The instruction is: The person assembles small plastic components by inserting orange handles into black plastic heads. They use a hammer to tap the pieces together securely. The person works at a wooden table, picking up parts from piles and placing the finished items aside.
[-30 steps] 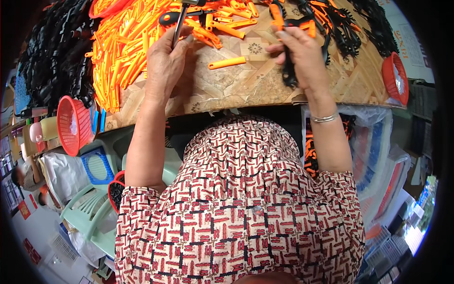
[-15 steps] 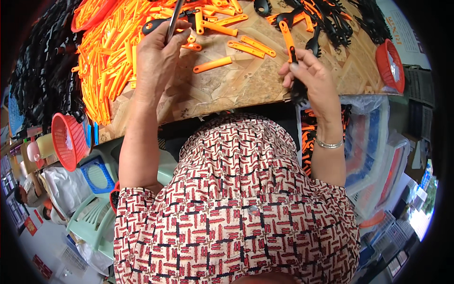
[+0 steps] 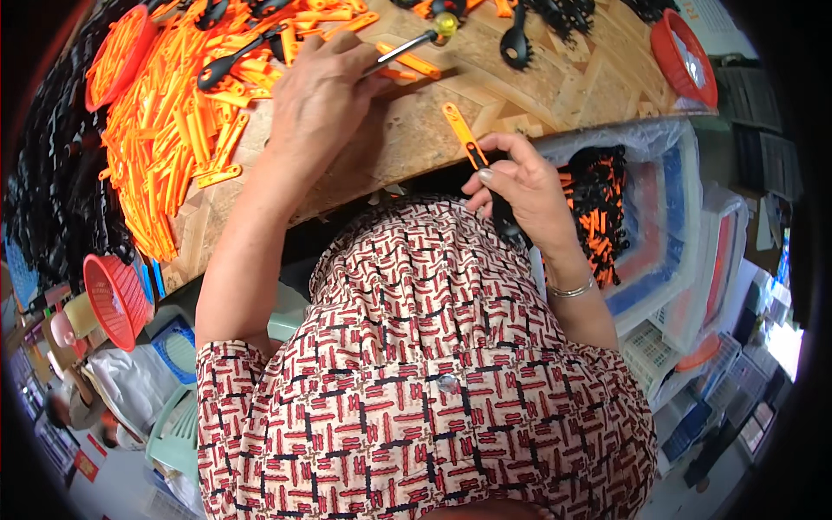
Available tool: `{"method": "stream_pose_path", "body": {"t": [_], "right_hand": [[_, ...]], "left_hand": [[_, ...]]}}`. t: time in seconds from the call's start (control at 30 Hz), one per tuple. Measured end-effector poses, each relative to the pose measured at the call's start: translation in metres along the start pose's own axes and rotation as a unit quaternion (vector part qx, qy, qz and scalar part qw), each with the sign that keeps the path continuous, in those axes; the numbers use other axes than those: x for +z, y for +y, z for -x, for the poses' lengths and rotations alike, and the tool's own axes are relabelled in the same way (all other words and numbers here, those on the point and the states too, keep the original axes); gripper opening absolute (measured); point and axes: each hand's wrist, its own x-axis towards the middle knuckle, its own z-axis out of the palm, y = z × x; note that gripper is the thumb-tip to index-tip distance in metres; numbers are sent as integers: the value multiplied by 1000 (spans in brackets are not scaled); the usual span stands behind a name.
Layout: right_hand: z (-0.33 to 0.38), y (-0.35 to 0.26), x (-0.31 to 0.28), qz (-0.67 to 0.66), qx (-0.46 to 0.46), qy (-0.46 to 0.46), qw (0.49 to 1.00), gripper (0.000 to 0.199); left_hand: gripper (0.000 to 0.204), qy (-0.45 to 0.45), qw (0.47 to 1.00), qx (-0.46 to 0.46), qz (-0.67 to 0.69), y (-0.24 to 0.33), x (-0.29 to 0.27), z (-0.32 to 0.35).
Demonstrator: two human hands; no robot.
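Note:
My left hand (image 3: pixel 322 97) is closed over the near part of the table, gripping a metal rod with a yellow end (image 3: pixel 400 52) that points up and to the right. Between the thumb and fingers of my right hand (image 3: pixel 523 184) is a pasta server (image 3: pixel 462 133), its orange handle tilted up to the left. Its black head hangs below the fingers, partly hidden, just off the table's front edge. Beside my left hand, a black spoon-like utensil (image 3: pixel 224 71) rests on the heap of orange handles (image 3: pixel 165 143).
A black slotted utensil (image 3: pixel 515 48) lies on the patterned table (image 3: pixel 416 130). Red baskets stand at the far right (image 3: pixel 685 65) and left edge (image 3: pixel 115 299). Black pieces (image 3: pixel 43 173) are heaped at the left. Finished-looking orange and black utensils (image 3: pixel 600 217) fill a container by my right arm.
My right hand has moved nearer and left with the pasta server, past the table edge. My left hand has tilted the rod to the right, showing its yellow end. The view has shifted.

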Motion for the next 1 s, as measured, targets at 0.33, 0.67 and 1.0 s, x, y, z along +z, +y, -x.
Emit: {"method": "stream_pose_path", "body": {"t": [0.33, 0.67, 1.0], "right_hand": [[-3, 6, -5, 62, -55, 65, 994, 18], [-6, 1, -7, 66, -69, 50, 994, 16], [-11, -3, -10, 34, -50, 28, 998, 18]], "left_hand": [[23, -261, 883, -130, 369, 34, 5, 10], [20, -227, 942, -7, 248, 51, 16, -10], [19, -233, 940, 54, 245, 39, 23, -18]]}}
